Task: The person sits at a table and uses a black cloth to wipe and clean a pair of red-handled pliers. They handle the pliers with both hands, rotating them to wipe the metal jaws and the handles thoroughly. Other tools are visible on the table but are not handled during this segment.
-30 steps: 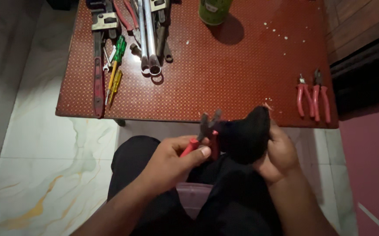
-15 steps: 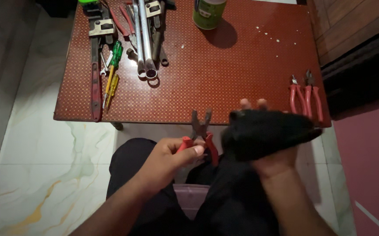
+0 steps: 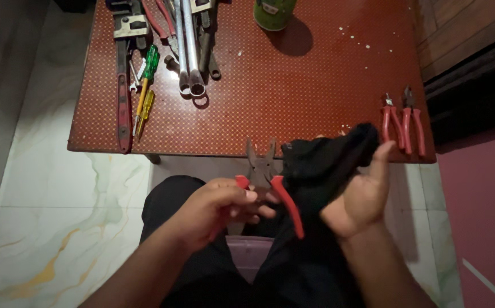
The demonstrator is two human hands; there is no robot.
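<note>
My left hand (image 3: 220, 206) grips a pair of red-handled pliers (image 3: 268, 178) by one handle, jaws spread and pointing away from me, the other handle swung out toward my right. My right hand (image 3: 360, 197) clutches a black cloth (image 3: 323, 165), thumb raised along it, right beside the pliers. The cloth hangs down over my lap, just in front of the near edge of the red dotted table (image 3: 270, 91).
On the table's left lie a red pipe wrench (image 3: 123, 85), green and yellow screwdrivers (image 3: 145, 85), spanners and metal tubes (image 3: 189, 45). Two more red-handled pliers (image 3: 401, 120) rest at the right edge, a green can (image 3: 273, 12) at the back. Marble floor lies left.
The pliers' handles have spread wider apart in my left hand. My right hand has regathered the black cloth and drawn it in closer to the pliers, thumb now up.
</note>
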